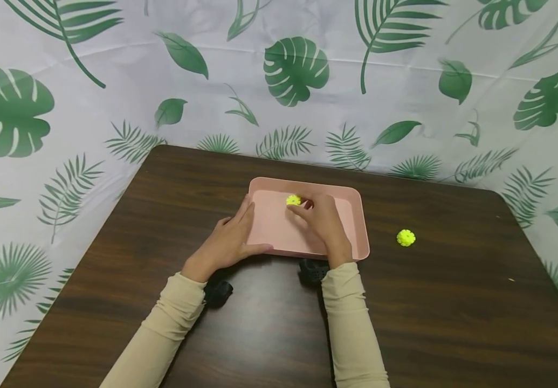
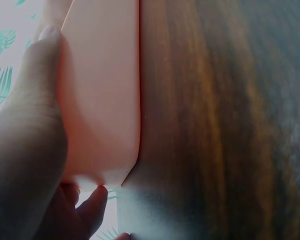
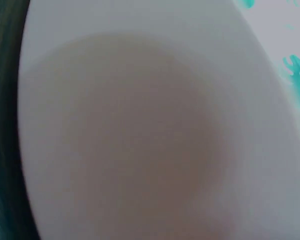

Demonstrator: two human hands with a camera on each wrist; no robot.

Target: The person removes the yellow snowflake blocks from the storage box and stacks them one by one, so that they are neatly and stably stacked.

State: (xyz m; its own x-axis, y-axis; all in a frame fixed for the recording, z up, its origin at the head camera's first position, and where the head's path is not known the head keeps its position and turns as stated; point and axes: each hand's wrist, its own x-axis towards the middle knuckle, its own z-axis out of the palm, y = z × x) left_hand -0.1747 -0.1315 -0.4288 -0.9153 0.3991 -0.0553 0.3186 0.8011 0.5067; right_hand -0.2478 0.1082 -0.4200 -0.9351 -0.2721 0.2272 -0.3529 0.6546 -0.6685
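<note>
A shallow pink tray (image 1: 279,226) lies on the dark wooden table. My left hand (image 1: 227,240) holds its near left corner, the thumb along the front wall and the fingers against the left side. In the left wrist view the thumb reaches the rim of the tray (image 2: 102,90), and fingertips touch its end wall. Over the inside of the tray, my right hand (image 1: 321,215) pinches a small bright yellow, bumpy, flower-like piece (image 1: 293,200) between thumb and fingers. A similar yellow piece (image 1: 406,237) lies on the table, right of the tray. The right wrist view is mostly a blurred pale surface.
The brown wood-grain table (image 1: 453,302) extends on all sides of the tray. Behind it hangs a white curtain (image 1: 240,70) with green leaf prints. Black wrist devices (image 1: 218,294) sit under both forearms.
</note>
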